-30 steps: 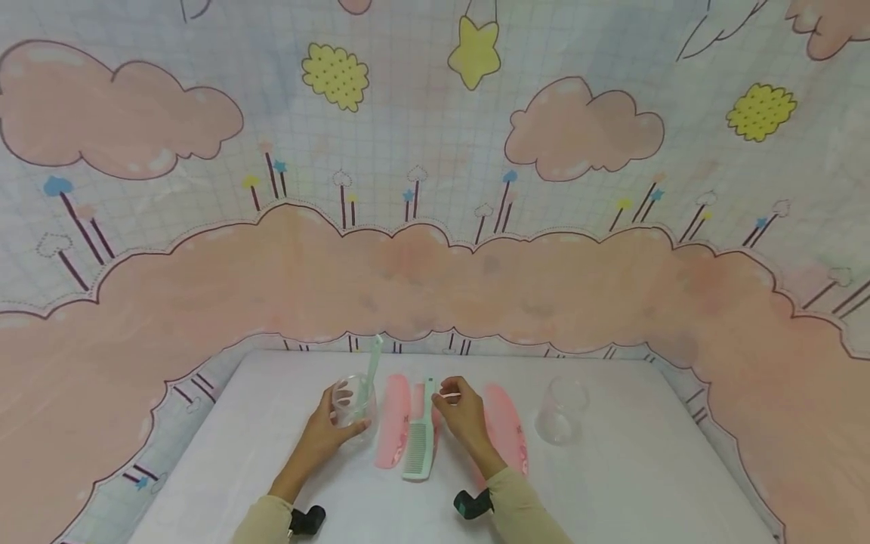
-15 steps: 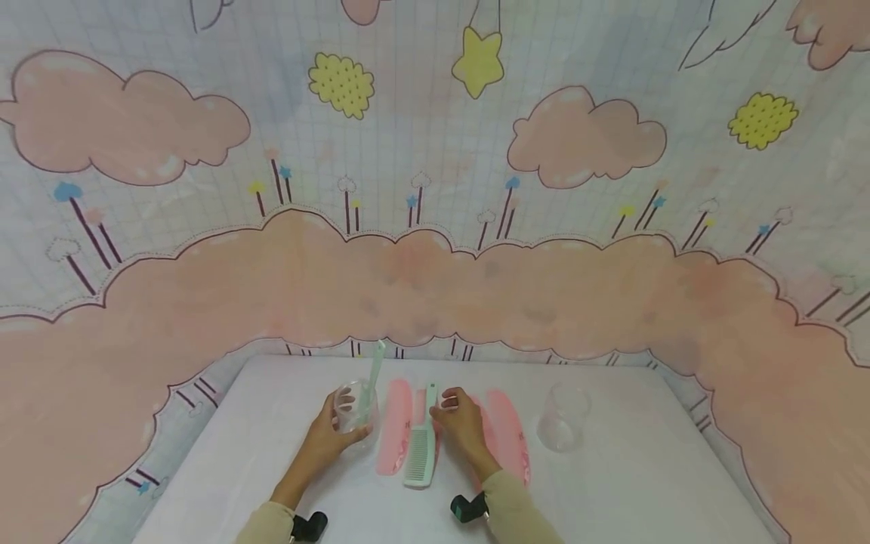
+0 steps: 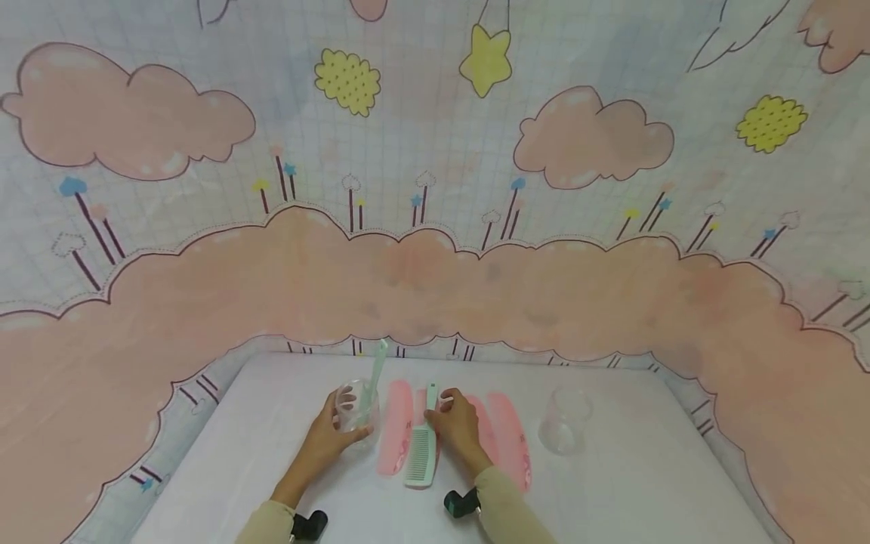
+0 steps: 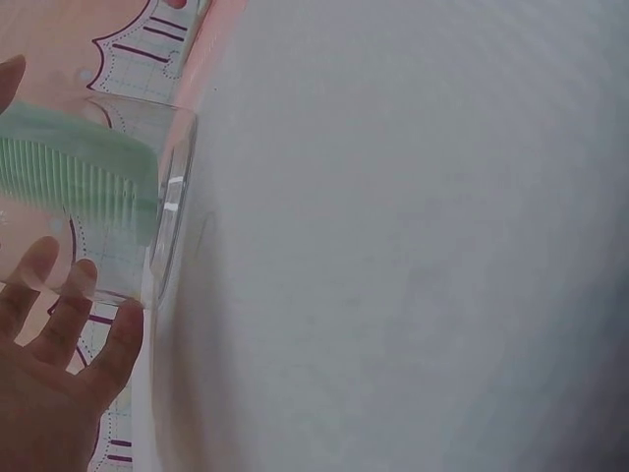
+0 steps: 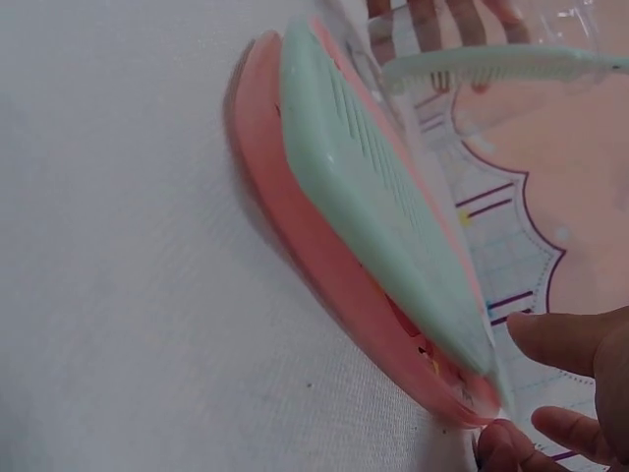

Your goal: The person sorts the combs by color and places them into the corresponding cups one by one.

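My left hand (image 3: 325, 440) grips a clear plastic cup (image 4: 173, 206), thumb on one side and fingers on the other. Inside the cup stands a pale green comb (image 3: 377, 369), teeth down and handle rising past the rim. A second pale green comb (image 3: 421, 456) lies on a pink curved piece (image 5: 295, 231), handle pointing away from me. At that handle is my right hand (image 3: 458, 428); the right wrist view shows its thumb and fingers spread on either side, the thumb apart from the comb. The fingers partly hide the handle's end.
To the left of the second comb lies another pink curved piece (image 3: 396, 429) with printed marks. More such pieces (image 3: 511, 438) lie right of my right hand. Farther right a clear cup (image 3: 564, 423) stands on the white table (image 3: 632, 468). A cloud-patterned backdrop (image 3: 435, 295) rises behind.
My right hand has moved slightly left, onto the second comb's handle, uncovering more of the pink pieces to its right. The left hand keeps its hold on the cup.
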`<state>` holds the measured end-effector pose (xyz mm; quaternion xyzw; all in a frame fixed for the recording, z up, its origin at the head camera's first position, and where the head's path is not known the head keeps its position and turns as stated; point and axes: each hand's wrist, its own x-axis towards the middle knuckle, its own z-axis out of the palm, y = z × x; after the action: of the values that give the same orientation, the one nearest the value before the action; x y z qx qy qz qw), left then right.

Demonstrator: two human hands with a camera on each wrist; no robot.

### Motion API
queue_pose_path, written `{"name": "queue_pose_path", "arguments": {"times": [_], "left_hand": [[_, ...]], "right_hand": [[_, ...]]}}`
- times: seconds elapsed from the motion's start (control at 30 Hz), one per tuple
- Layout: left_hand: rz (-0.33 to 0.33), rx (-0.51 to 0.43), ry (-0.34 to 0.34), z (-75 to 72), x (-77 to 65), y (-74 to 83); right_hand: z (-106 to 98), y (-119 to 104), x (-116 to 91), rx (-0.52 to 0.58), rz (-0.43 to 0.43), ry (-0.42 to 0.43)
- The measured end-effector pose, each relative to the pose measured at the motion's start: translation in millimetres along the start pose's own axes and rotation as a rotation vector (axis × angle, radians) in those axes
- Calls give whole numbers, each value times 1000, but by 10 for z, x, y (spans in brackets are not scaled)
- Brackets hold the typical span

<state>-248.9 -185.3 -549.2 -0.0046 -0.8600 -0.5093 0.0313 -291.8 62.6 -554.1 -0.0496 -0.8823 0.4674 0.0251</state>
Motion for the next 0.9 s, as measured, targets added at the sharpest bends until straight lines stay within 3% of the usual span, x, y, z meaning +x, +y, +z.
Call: {"name": "queue_pose_path", "arguments": {"times": [0.4,0.9], "left_hand": [[3,2,-4,19,0,14],[0,3,-2,6,-3,27]], "right_hand": [[38,-27,44,-117,-15,-10],[-44,-45,53,-74,46,7]]}}
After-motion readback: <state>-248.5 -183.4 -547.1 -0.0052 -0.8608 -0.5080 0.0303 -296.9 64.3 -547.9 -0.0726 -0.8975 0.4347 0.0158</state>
